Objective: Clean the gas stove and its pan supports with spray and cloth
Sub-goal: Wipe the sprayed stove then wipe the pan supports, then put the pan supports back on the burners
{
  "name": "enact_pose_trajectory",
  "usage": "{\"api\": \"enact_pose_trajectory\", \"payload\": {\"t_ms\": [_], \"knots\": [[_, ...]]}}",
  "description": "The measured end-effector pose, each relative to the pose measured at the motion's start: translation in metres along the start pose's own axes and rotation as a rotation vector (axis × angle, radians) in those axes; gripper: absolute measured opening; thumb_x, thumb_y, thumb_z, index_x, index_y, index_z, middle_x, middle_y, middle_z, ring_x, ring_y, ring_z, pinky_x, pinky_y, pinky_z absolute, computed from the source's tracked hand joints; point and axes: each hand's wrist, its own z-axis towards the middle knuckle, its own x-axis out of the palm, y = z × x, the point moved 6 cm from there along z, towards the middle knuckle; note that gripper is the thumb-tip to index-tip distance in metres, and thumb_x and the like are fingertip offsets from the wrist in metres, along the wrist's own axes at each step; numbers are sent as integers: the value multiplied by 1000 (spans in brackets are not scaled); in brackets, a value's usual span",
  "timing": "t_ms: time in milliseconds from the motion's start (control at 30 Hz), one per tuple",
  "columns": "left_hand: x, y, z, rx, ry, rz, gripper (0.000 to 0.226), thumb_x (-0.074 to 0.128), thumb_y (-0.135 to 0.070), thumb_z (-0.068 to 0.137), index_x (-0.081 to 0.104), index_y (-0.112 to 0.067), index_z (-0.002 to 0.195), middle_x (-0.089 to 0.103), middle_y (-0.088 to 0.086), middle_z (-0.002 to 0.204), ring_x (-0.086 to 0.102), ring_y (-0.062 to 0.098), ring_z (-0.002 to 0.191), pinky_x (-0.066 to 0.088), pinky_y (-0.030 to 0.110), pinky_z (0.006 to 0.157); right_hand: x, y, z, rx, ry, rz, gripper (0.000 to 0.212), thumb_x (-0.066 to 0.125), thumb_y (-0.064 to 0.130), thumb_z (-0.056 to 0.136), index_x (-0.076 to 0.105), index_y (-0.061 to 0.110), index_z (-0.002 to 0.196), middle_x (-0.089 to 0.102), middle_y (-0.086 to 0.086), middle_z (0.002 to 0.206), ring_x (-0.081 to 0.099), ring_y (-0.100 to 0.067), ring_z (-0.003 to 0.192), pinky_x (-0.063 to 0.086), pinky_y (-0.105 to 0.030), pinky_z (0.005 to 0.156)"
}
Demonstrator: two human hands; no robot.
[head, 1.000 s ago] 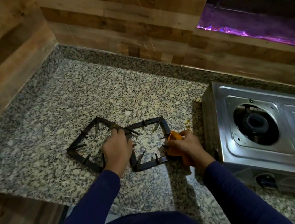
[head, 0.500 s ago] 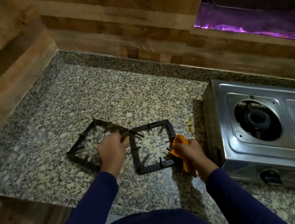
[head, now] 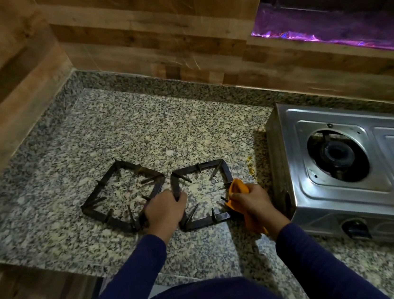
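Two black square pan supports lie side by side on the granite counter (head: 139,131). My left hand (head: 165,209) grips the left bar of the right pan support (head: 205,219). The left pan support (head: 115,219) rests beside it, touching my hand. My right hand (head: 252,201) holds an orange cloth (head: 237,188) pressed against the right bar of the right support. The steel gas stove (head: 343,176) stands to the right with its burner (head: 338,153) bare. No spray bottle is in view.
Wood-look walls close off the counter at the left and back. Some yellow crumbs (head: 250,165) lie between the support and the stove. A purple-lit ledge (head: 340,32) sits above the stove. The counter's front edge runs lower left.
My left hand slid from the corner where the supports meet down onto the right support's left bar. The cloth in my right hand stays on the right bar, shifting slightly along it.
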Motion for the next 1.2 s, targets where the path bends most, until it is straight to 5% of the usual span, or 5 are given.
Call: {"api": "enact_pose_trajectory", "payload": {"t_ms": [267, 467, 667, 900, 1200], "knots": [[17, 0, -5, -195, 114, -778, 51, 33, -66, 96, 54, -20, 109, 65, 3, 84, 66, 23, 72, 52, 34, 61, -2, 3, -14, -16, 16, 91, 17, 76, 23, 82, 68, 13, 93, 70, -6, 88, 65, -19, 76, 52, -29, 62], [-26, -27, -14, -151, 46, -1074, 43, 39, -53, 101, 56, -15, 111, 63, 12, 77, 63, 23, 61, 54, 30, 47, -29, 20, -51, -148, 7, 254, 21, 72, 30, 86, 70, 9, 91, 72, -9, 87, 67, -16, 71, 53, -27, 59], [-68, -56, -35, -13, 58, -1112, 36, 43, -42, 103, 57, -9, 105, 60, 9, 74, 59, 18, 62, 51, 28, 42, -107, 71, -97, -326, -297, 291, 24, 44, 34, 101, 49, 12, 108, 54, 1, 92, 52, -6, 74, 42, -12, 46], [-94, -115, -62, 205, 113, -1142, 31, 44, -40, 103, 56, -12, 98, 54, 9, 60, 49, 14, 42, 44, 25, 36, -157, 85, -113, -535, -395, -339, 18, 62, 12, 88, 71, 11, 104, 66, -3, 99, 62, -18, 92, 50, -29, 76], [-66, -251, -122, 528, 198, -1012, 27, 45, -34, 103, 49, -10, 90, 51, 9, 51, 53, 13, 36, 42, 24, 31, -260, 56, -142, -547, -739, -86, 28, 60, 23, 95, 69, 17, 121, 61, -9, 106, 62, -23, 97, 49, -32, 86]]}}
